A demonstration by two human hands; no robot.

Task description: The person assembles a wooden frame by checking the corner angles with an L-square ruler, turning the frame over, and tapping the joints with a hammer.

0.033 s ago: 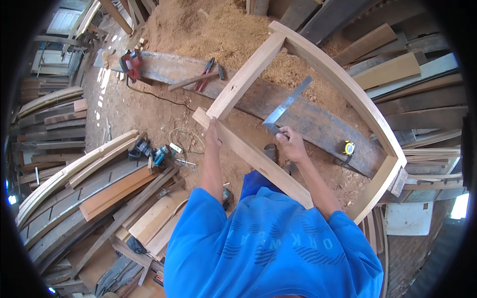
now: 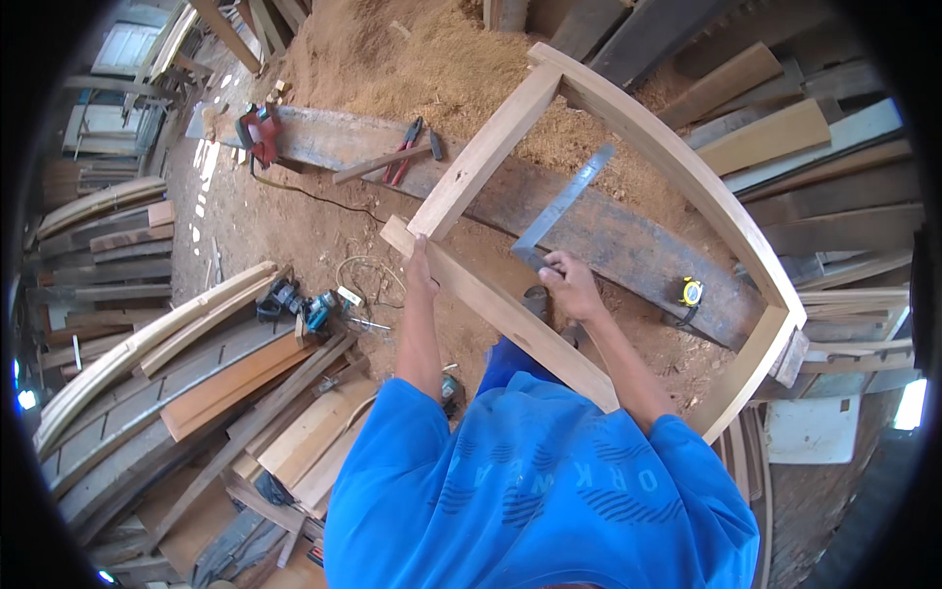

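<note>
A pale wooden frame (image 2: pixel 488 162) with one bowed side extends in front of me, spanning a long weathered plank (image 2: pixel 628 231). At its near left corner my left hand (image 2: pixel 420 273) is closed on the near rail (image 2: pixel 515 327), the fingers partly hidden behind the wood. Inside the frame's opening, my right hand (image 2: pixel 572 287) grips the dark stock of a try square (image 2: pixel 567 201). The square's metal blade points up and to the right, away from me, apart from the frame's sides.
A yellow tape measure (image 2: pixel 690 292) rests on the plank's right part. Farther left on it lie a hammer (image 2: pixel 385 162), red-handled pincers (image 2: pixel 402 157) and a red power tool (image 2: pixel 260 133). A teal power tool (image 2: pixel 316 309) sits by stacked boards (image 2: pixel 235 383). Sawdust (image 2: pixel 392 59) covers the far ground.
My right hand has shifted slightly left with the try square, whose blade has turned a little. My left hand stays on the rail.
</note>
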